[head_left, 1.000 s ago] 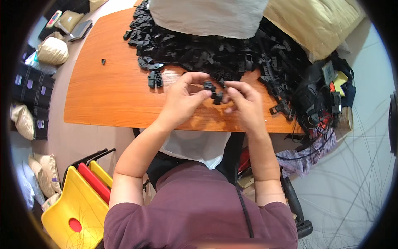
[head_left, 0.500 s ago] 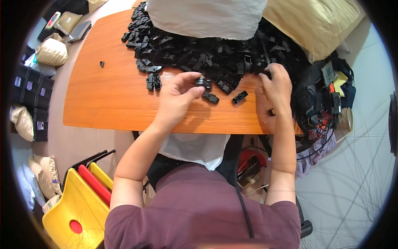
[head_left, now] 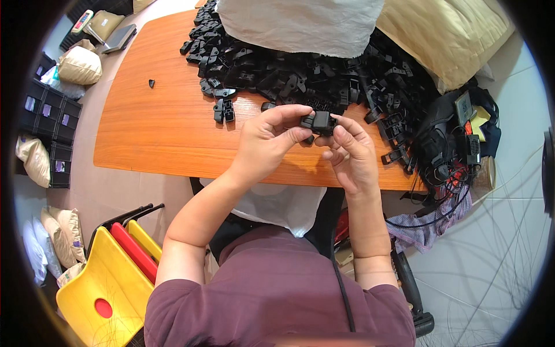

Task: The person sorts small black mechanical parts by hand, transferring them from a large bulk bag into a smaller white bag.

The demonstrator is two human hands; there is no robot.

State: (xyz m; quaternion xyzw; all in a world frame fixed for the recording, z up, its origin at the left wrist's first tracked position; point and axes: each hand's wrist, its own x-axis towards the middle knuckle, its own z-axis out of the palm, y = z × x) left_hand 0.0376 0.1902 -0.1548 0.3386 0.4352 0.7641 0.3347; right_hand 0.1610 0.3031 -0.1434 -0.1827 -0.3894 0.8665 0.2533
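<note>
Above the near part of the wooden table (head_left: 150, 136), a small black plastic part (head_left: 321, 120) is held between both hands. My left hand (head_left: 269, 136) pinches its left end with thumb and fingers. At its right end, my right hand (head_left: 355, 150) has thumb and index finger closed on it, the other fingers curled loosely. Whether this is one piece or two joined pieces I cannot tell. Just beyond the hands spreads a big heap of black plastic parts (head_left: 289, 81). Two similar parts (head_left: 224, 110) lie side by side left of my left hand.
A white sack (head_left: 300, 26) and a tan bag (head_left: 442, 40) rest over the heap's far side. Cables and a dark bag (head_left: 448, 144) crowd the right edge. One small black bit (head_left: 151, 84) lies far left. Yellow and red chairs (head_left: 104, 277) stand at lower left.
My right hand has come left from the heap's right side to meet my left hand at the black part. My left hand has shifted slightly right. The view has moved a little.
</note>
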